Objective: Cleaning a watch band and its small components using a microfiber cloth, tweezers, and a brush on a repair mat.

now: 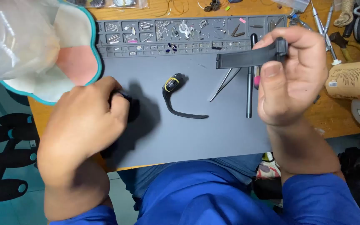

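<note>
The left hand (86, 125) is nearest the camera, curled closed over the left part of the grey work mat (188, 137), near its front left corner. A small black object (123, 100) shows past the knuckles; the grip on it is mostly hidden, so what it is cannot be told. Behind this hand, at the mat's back left corner, a teal-rimmed cloth (73, 54) lies under a clear plastic bag (13, 37).

Around the middle of the mat lies a black watch (172, 84) with a yellow-ringed face, one curved strap (186, 113) attached and trailing toward the front edge. It lies apart from both hands.

Along the mat's back edge runs a row of moulded compartments (188, 35). The larger upper cells hold tiny metal pins, springs and screws, plus a white ring-shaped piece and a small pink bit; the narrow lower cells hold a few dark specks.

Right of the watch, tweezers (226, 83) and a dark rod-shaped tool (250, 89) lie on the mat, angled toward the back edge.

The right hand (290, 79) is raised above the mat's right edge, thumb and fingers pinching one end of a loose black watch strap (246, 58), held roughly level and pointing left. On the wooden worktop (338, 121) beyond, a cardboard-coloured can (348, 80) lies on its side, with screwdrivers (323, 27) behind it at the back right corner.
</note>
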